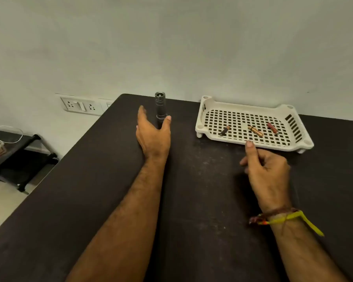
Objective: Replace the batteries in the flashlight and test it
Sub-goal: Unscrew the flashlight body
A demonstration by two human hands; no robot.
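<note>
The left hand (153, 135) reaches toward the far edge of the dark table (90, 190), its fingers straight and its thumb spread wide, cupped around the base of a grey metal cylindrical flashlight (160, 107) that stands upright there; the thumb tip touches the flashlight's right side, while the fingers lie along its left, and whether they touch it cannot be told. The right hand (267, 171) hovers just in front of the near rim of a white perforated plastic tray (204, 127), its fingers loosely curled with nothing held and its thumb pointing at the rim. The tray sits near the table's far right edge. Three small batteries lie on its slotted floor: a black and copper battery (225, 130) to the left, a gold battery (255, 131) in the middle, and a red battery (272, 128) to the right, each apart from the others. A yellow and red thread band (281, 217) circles the right wrist. A white wall socket panel (80, 105) sits left of the table's far corner.
</note>
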